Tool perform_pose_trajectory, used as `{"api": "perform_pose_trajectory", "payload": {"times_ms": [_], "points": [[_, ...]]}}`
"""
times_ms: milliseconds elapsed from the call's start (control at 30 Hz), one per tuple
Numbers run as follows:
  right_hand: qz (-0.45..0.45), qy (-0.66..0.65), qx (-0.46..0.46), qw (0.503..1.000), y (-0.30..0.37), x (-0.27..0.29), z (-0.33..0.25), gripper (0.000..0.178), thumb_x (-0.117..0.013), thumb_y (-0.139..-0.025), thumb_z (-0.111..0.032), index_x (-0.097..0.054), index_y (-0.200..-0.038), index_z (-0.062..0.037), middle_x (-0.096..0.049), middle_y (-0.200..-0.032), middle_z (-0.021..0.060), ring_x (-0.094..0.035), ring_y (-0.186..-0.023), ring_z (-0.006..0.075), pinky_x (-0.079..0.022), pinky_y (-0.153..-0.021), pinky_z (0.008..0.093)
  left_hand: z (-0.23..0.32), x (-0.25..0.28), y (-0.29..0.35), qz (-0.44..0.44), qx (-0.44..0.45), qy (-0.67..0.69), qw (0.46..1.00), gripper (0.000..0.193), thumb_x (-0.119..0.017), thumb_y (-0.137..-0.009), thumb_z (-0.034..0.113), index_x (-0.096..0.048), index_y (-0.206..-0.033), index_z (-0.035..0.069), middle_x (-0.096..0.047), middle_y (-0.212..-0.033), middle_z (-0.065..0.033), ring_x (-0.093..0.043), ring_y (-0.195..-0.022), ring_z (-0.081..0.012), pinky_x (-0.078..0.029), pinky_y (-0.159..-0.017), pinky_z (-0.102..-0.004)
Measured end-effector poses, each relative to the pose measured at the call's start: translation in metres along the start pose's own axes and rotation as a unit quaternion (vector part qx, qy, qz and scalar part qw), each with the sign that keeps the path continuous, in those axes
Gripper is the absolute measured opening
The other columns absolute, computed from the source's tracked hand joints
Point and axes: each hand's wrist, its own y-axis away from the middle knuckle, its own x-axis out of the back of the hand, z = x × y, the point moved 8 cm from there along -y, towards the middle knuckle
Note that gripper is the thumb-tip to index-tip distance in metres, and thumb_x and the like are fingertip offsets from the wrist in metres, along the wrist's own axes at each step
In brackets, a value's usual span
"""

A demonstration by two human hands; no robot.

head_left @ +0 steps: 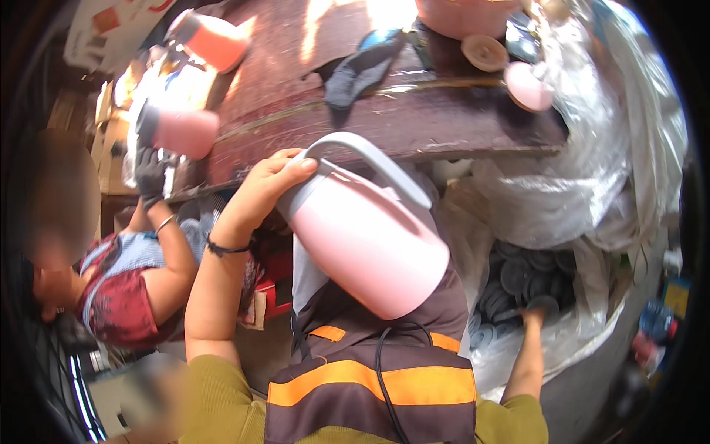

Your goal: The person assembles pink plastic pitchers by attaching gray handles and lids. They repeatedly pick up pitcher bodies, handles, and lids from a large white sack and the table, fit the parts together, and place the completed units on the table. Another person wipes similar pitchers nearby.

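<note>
My left hand is closed on the grey collar of a pink jug, with the thumb over the edge. The jug lies tilted across my lap, its base toward the lower right. A long grey handle arches over its upper side. Off to the right, my right hand reaches into a clear plastic bag full of dark grey round lids. Its fingers are at one grey lid and seem to grip it; they are partly hidden.
A dark red wooden table lies ahead, bearing a grey glove, a pink jug body, an orange-pink one and a round tan piece. Plastic sheeting hangs at right. At left sits a co-worker with a gloved hand.
</note>
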Motion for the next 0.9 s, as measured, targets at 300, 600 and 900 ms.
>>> {"api": "perform_pose_trajectory", "payload": {"times_ms": [300, 600, 900], "points": [[0.048, 0.096, -0.294, 0.95, 0.036, 0.026, -0.003, 0.102, -0.065, -0.073, -0.061, -0.021, -0.147, -0.0067, -0.03, -0.148, 0.0193, -0.033, -0.133, 0.0417, -0.035, -0.102, 0.0568, -0.026, -0.017, 0.019, 0.019, 0.089, 0.107, 0.99, 0.042, -0.052, -0.094, 0.039, -0.066, -0.097, -0.001, -0.067, -0.086, -0.0058, -0.062, -0.072, -0.0114, -0.047, -0.067, -0.0236], [0.202, 0.05, -0.144, 0.968, 0.013, 0.035, 0.022, 0.043, -0.051, -0.092, -0.029, -0.051, -0.123, 0.0009, -0.065, -0.106, 0.0191, -0.064, -0.098, 0.0321, -0.051, -0.081, 0.0441, -0.03, -0.04, 0.027, 0.039, 0.086, 0.208, 0.973, 0.042, -0.052, -0.094, 0.039, -0.066, -0.096, -0.001, -0.067, -0.085, -0.008, -0.063, -0.074, -0.0153, -0.049, -0.069, -0.027], [0.354, -0.437, 0.074, 0.824, 0.103, 0.109, -0.015, 0.029, -0.066, -0.088, -0.024, -0.065, -0.089, 0.004, -0.067, -0.086, 0.0129, -0.06, -0.077, 0.0219, -0.048, -0.075, 0.0336, -0.065, -0.049, 0.03, 0.062, 0.062, 0.306, 0.948, 0.037, -0.052, -0.094, 0.041, -0.064, -0.096, 0.006, -0.065, -0.081, -0.0035, -0.06, -0.069, -0.0128, -0.047, -0.061, -0.0252]]}}
